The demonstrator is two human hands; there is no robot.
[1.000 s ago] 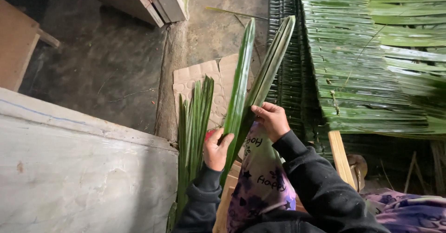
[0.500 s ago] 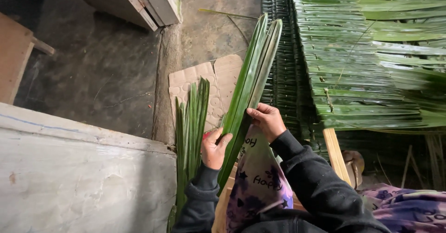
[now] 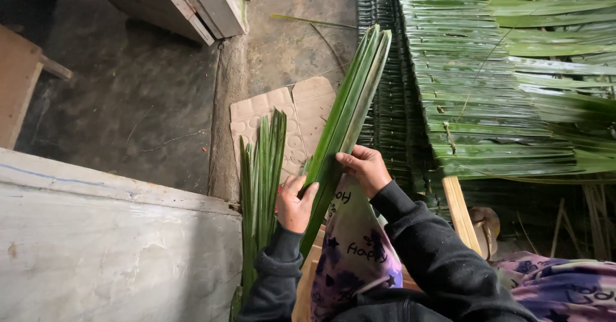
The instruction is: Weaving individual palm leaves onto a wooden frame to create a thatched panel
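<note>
Both hands [image 3: 296, 203] [image 3: 366, 168] grip folded palm leaves [image 3: 346, 113]; leaf bundle [image 3: 260, 181] beside.

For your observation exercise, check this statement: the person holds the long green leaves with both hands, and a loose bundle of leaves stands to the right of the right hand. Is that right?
Not quite. The head view shows both the left hand and right hand on the long green leaves, but the loose bundle stands to the left of the left hand, not to the right of the right hand.
</note>
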